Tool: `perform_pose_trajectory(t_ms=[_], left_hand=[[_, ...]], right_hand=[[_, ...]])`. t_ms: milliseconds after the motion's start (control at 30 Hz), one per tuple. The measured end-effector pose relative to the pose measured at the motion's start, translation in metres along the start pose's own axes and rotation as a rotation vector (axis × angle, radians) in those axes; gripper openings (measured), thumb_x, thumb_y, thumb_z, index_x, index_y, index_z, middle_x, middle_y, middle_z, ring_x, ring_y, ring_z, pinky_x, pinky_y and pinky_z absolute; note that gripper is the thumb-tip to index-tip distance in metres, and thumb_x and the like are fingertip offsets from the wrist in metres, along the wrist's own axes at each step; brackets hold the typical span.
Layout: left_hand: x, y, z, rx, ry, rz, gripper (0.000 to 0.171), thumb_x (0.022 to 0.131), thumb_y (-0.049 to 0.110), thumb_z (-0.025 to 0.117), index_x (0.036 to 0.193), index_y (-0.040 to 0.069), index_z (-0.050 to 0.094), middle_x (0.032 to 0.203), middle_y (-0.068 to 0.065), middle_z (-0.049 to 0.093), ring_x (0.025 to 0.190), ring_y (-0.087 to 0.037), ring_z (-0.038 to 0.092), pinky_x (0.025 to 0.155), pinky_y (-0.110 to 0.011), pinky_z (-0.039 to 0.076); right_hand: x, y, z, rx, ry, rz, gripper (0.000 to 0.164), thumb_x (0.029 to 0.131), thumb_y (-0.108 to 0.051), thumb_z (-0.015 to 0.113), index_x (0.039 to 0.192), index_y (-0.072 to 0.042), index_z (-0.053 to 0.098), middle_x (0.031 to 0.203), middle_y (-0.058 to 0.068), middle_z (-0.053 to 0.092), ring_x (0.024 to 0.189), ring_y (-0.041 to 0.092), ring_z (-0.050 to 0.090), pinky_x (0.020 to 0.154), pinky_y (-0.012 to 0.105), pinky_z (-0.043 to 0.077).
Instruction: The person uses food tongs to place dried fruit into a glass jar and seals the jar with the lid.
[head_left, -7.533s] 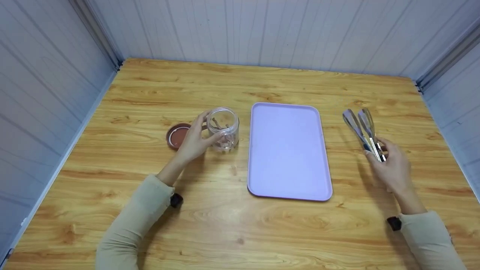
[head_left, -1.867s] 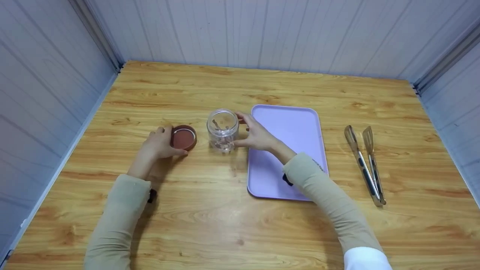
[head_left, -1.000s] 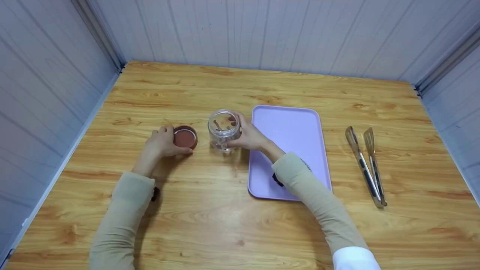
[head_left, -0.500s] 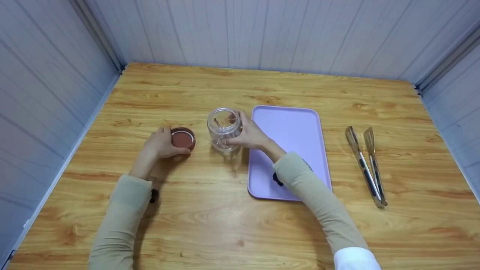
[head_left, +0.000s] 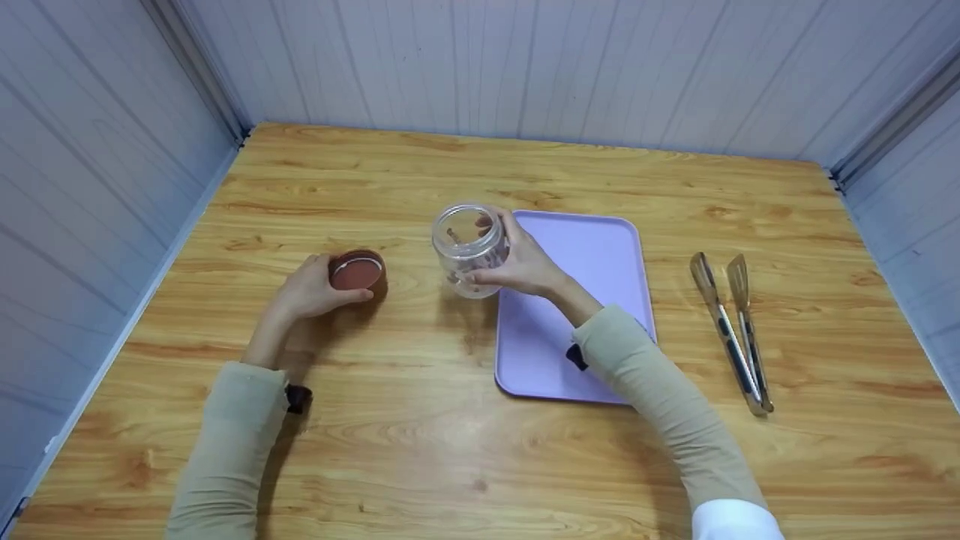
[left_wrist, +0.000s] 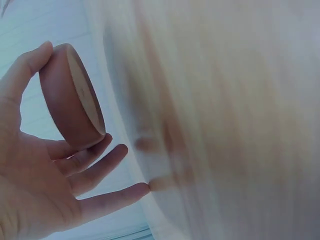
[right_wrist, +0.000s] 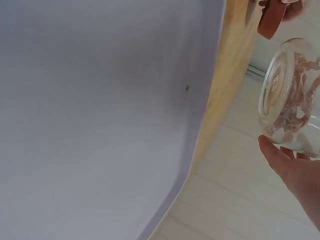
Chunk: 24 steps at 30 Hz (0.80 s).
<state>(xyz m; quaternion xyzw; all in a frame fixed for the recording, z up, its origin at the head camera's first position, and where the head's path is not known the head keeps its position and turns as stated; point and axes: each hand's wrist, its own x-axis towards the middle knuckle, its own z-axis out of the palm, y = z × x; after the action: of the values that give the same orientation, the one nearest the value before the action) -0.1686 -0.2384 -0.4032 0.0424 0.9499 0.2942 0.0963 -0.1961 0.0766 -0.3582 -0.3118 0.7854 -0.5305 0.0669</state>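
Observation:
My left hand [head_left: 306,291] pinches a round reddish-brown screw lid [head_left: 356,274], its pale-rimmed inner side facing up. In the left wrist view the lid [left_wrist: 65,100] sits between thumb and fingers, apart from the table. My right hand [head_left: 531,267] grips a clear jar [head_left: 466,262] from its right side, thumb in front and fingers behind. The jar has no lid on and is held just left of the tray. Reddish-brown, irregular pieces show through its wall in the right wrist view, where the jar [right_wrist: 282,95] appears raised off the table.
A lilac rectangular tray [head_left: 574,375] lies on the wood-grain table [head_left: 420,450], partly under my right forearm. Metal tongs [head_left: 731,337] with dark handle parts lie right of it. Pale panel walls [head_left: 487,67] stand at the back and both sides.
Earlier my right hand put down the tongs and took the jar, while my left moved from jar to lid. Over the last half second both have lifted, the jar shifting right towards the tray.

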Motion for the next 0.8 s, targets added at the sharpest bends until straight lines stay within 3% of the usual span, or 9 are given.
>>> perform_pose_trajectory(t_ms=[300, 433, 500, 633, 700, 800], left_hand=[[-0.002, 0.012, 0.004, -0.138, 0.098, 0.090, 0.095, 0.070, 0.053, 0.066, 0.135, -0.005, 0.026, 0.129, -0.024, 0.034, 0.118, -0.036, 0.031, 0.095, -0.050, 0.027], [-0.007, 0.020, 0.005, -0.281, 0.149, 0.160, 0.089, 0.072, 0.043, 0.069, 0.137, 0.002, 0.025, 0.132, -0.021, 0.033, 0.119, -0.033, 0.031, 0.096, -0.049, 0.027], [-0.010, 0.024, 0.006, -0.404, 0.168, 0.216, 0.082, 0.074, 0.032, 0.071, 0.138, 0.005, 0.026, 0.129, -0.018, 0.036, 0.116, -0.030, 0.035, 0.095, -0.045, 0.031], [-0.014, 0.032, 0.008, -0.770, 0.167, 0.356, 0.075, 0.076, 0.012, 0.069, 0.137, 0.005, 0.026, 0.122, -0.015, 0.039, 0.107, -0.025, 0.042, 0.088, -0.034, 0.041], [-0.016, 0.036, 0.010, -0.974, 0.144, 0.421, 0.078, 0.076, 0.015, 0.070, 0.137, 0.003, 0.024, 0.121, -0.016, 0.037, 0.105, -0.025, 0.042, 0.084, -0.029, 0.043], [-0.019, 0.043, 0.011, -1.262, 0.081, 0.500, 0.088, 0.071, 0.022, 0.075, 0.137, 0.002, 0.019, 0.120, -0.018, 0.032, 0.107, -0.027, 0.040, 0.084, -0.032, 0.044]], right_hand=[[-0.012, -0.009, -0.014, 0.037, 0.003, -0.001, 0.081, 0.066, -0.006, 0.076, 0.130, 0.003, 0.026, 0.122, 0.019, 0.041, 0.111, 0.028, 0.041, 0.093, 0.039, 0.034], [-0.019, -0.012, -0.019, 0.054, 0.000, -0.007, 0.082, 0.065, -0.004, 0.076, 0.130, 0.004, 0.025, 0.121, 0.018, 0.041, 0.112, 0.030, 0.041, 0.092, 0.038, 0.035], [-0.023, -0.014, -0.021, 0.076, -0.006, -0.019, 0.082, 0.065, -0.002, 0.075, 0.130, 0.004, 0.025, 0.121, 0.019, 0.041, 0.113, 0.032, 0.039, 0.093, 0.038, 0.034], [-0.031, -0.016, -0.025, 0.127, -0.015, -0.045, 0.083, 0.063, 0.002, 0.074, 0.129, 0.006, 0.024, 0.121, 0.023, 0.039, 0.113, 0.036, 0.037, 0.095, 0.040, 0.032], [-0.036, -0.018, -0.026, 0.131, -0.015, -0.052, 0.085, 0.063, 0.001, 0.074, 0.130, 0.006, 0.023, 0.121, 0.025, 0.038, 0.113, 0.036, 0.037, 0.095, 0.041, 0.031], [-0.044, -0.019, -0.029, 0.115, -0.011, -0.062, 0.086, 0.061, 0.001, 0.074, 0.131, 0.006, 0.024, 0.121, 0.028, 0.038, 0.112, 0.032, 0.038, 0.095, 0.041, 0.029]])
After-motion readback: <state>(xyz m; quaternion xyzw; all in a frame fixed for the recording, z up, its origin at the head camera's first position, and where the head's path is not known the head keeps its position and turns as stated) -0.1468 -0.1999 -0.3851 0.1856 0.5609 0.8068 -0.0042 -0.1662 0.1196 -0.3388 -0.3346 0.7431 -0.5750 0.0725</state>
